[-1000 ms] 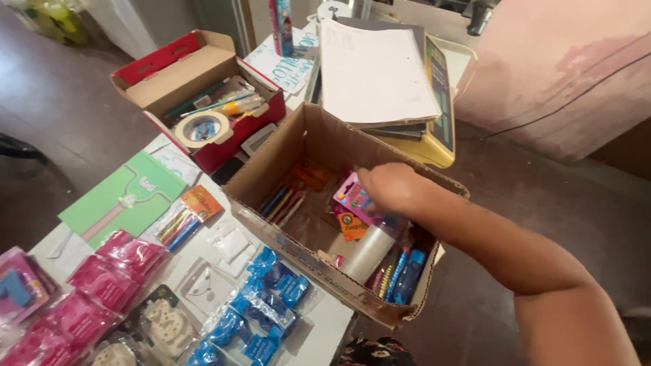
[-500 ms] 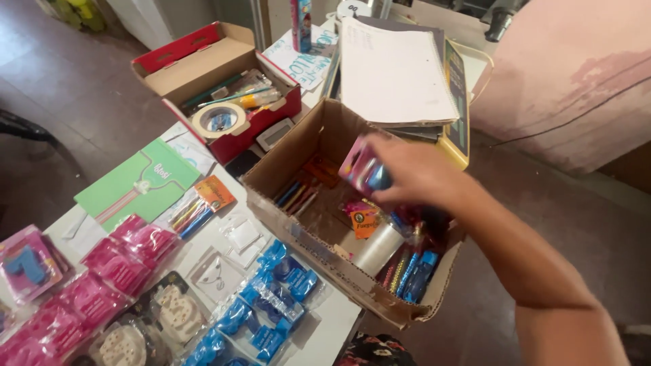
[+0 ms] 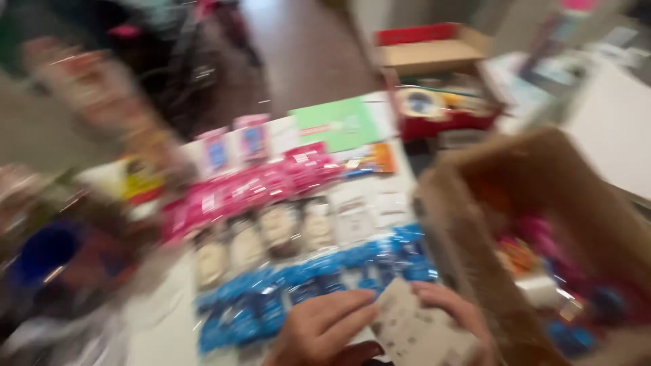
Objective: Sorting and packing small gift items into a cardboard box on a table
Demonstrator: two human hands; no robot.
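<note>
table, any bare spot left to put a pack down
Only at the near left: a pale bare strip of table left of the blue packs. Beyond, pink packs and clear packs lie edge to edge. On the right the cardboard box is full. The picture is blurred.

Two hands, the left hand [image 3: 325, 329] and the right hand [image 3: 451, 315], meet on one pale card [image 3: 417, 332], beside two cardboard boxes, the brown box [image 3: 475, 203] and the red box [image 3: 434, 54], plus one green sheet [image 3: 336, 125]; the blurred packets cannot be counted.
</note>
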